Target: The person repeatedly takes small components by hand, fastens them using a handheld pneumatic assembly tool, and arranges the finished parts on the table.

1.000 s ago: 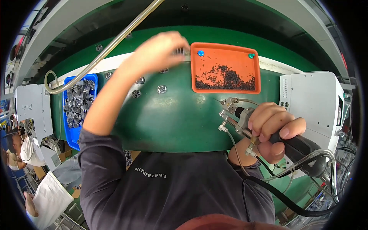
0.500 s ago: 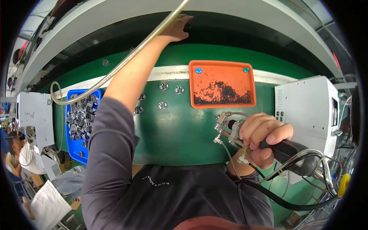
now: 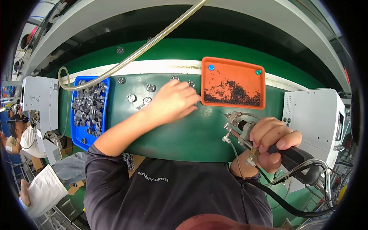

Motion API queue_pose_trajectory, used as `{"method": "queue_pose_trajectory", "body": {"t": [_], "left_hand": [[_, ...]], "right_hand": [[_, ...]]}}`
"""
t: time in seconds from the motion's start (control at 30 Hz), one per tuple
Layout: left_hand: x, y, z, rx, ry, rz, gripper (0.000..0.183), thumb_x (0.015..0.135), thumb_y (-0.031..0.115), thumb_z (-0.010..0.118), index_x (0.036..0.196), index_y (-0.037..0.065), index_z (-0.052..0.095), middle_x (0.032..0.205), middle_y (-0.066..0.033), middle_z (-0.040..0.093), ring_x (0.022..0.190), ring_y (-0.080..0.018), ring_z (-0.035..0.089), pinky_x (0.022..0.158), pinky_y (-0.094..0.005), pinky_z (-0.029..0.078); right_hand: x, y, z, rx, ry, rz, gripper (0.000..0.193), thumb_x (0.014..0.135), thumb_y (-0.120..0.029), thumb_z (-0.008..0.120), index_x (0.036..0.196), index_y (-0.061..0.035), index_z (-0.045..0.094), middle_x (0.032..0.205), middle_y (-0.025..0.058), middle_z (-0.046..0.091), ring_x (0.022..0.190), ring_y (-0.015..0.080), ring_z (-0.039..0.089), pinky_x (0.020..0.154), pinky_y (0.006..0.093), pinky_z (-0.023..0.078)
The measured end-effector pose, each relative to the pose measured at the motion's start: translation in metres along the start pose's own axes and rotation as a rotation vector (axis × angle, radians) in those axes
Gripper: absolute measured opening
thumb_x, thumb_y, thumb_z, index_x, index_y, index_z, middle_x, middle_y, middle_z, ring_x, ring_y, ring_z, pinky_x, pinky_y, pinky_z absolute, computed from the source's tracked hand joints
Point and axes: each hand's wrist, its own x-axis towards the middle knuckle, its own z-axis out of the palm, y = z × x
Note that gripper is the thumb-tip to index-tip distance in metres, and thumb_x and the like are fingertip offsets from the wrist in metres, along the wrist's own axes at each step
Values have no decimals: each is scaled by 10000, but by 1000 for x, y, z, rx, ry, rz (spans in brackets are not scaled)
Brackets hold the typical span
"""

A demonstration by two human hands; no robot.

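Observation:
My right hand (image 3: 274, 140) is wrapped round the black handle of a screwdriver-like power tool (image 3: 295, 157), with a metal nozzle head (image 3: 235, 124), thin hoses and cables. Its thin tip points left, below the orange tray (image 3: 233, 106). My left hand (image 3: 174, 101) is over the green bench, palm down, with its fingers stretched loosely to the right and slightly apart. Nothing shows in it, though its underside is hidden. Around it lie several small round grey and metallic parts, among them one part (image 3: 151, 87) left of the knuckles and another (image 3: 191, 83) just beyond the fingers.
Many tiny black pieces (image 3: 235, 94) lie in the orange tray. A blue tray (image 3: 78, 138) at left holds many round parts. A white machine box (image 3: 312, 119) stands at right, another (image 3: 40, 103) at left. A clear hose (image 3: 153, 42) crosses above the bench.
My left hand has come back from the dark far strip to the near bench, beside the round parts. My right hand still holds the tool. The whole view has shifted slightly.

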Motion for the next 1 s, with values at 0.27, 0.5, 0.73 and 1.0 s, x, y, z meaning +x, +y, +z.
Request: {"method": "queue_pose_trajectory", "body": {"t": [0.27, 0.5, 0.73, 1.0], "left_hand": [[14, -47, -18, -77, 239, -122, 325, 774, 351, 777, 955, 89, 709, 948, -100, 657, 958, -306, 619, 862, -421, 479], [18, -199, -9, 159, 166, -587, 406, 852, 190, 720, 1215, 18, 657, 1066, -187, 686, 1067, -344, 660, 927, -434, 529], [-27, -132, -40, -167, 19, -360, 295, 864, 96, 734, 1139, 9, 668, 1045, -146, 679, 1011, -297, 679, 898, -396, 544], [-72, -176, -55, 254, 279, -445, 472, 822, 212, 749, 1269, 80, 675, 1289, -197, 642, 1220, -394, 585, 1053, -471, 477]], "right_hand": [[-4, 2, 3, -30, -15, 17, 329, 899, -230, 810, 1012, -93, 533, 597, 15, 557, 444, 168, 530, 430, 305, 434], [-4, 2, 9, 9, -54, 10, 312, 916, -230, 785, 1009, -86, 526, 603, 16, 560, 446, 166, 531, 438, 309, 447], [-3, 10, 5, -23, -53, 9, 315, 920, -240, 780, 1017, -91, 521, 605, 10, 560, 451, 164, 536, 443, 311, 456], [-8, 6, 8, -17, -59, 27, 310, 915, -236, 779, 1023, -94, 526, 609, 15, 560, 455, 169, 536, 447, 311, 451]]}}
